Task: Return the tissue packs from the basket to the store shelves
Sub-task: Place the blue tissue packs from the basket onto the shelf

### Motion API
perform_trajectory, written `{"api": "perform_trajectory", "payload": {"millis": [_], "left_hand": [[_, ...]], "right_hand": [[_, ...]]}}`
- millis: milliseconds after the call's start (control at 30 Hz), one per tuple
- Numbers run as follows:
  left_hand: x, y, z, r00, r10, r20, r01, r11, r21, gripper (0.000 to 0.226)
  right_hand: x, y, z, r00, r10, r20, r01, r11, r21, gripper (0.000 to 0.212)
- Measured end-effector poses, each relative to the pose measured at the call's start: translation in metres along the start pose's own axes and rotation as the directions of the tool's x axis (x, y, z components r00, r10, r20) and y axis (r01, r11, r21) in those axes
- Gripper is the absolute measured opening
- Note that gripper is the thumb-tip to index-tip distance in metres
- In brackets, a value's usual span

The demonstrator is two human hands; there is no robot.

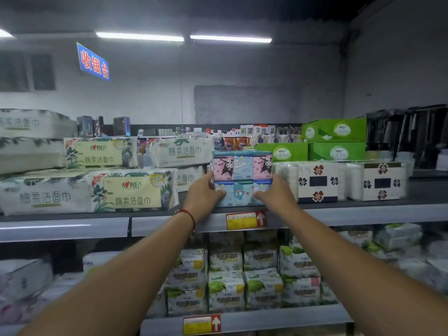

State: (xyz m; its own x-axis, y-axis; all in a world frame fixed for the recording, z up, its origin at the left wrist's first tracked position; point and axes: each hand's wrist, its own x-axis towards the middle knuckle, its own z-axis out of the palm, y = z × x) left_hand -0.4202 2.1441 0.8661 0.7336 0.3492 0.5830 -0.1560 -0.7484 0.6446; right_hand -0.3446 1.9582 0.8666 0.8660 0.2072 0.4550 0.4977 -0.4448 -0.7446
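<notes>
Dim store aisle, grey wall behind, blue hanging sign point(93, 61) upper left. Top shelf point(363, 209) carries the cartoon tissue pack point(242, 178), upright near the front edge, between floral white packs point(131, 190) on its left and white packs with flower marks point(317, 181) on its right. I have my left hand point(202, 195) on the pack's left side, fingers curled round its lower left corner, and my right hand point(275, 192) gripping its right edge, thumb across the front. Red string bracelet point(190, 215) on left wrist. Yellow price tag point(246, 220) sits just below the pack. Green boxes point(335, 139) stacked behind right. Lower shelf point(266, 316) holds green-and-white packs point(225, 275).
</notes>
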Motion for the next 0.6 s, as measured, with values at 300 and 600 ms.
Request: {"api": "perform_trajectory", "payload": {"millis": [300, 600], "left_hand": [[0.005, -0.003, 0.01, 1.0, 0.007, -0.03, 0.0, 0.974, 0.225, 0.034], [-0.008, 0.002, 0.008, 0.999, 0.038, -0.031, -0.019, 0.88, 0.475, 0.037]], "right_hand": [[0.012, 0.01, 0.008, 0.997, -0.048, -0.064, 0.038, 0.989, -0.139, 0.044], [0.009, 0.013, 0.008, 1.0, -0.025, 0.004, 0.026, 0.988, -0.154, 0.072]]}}
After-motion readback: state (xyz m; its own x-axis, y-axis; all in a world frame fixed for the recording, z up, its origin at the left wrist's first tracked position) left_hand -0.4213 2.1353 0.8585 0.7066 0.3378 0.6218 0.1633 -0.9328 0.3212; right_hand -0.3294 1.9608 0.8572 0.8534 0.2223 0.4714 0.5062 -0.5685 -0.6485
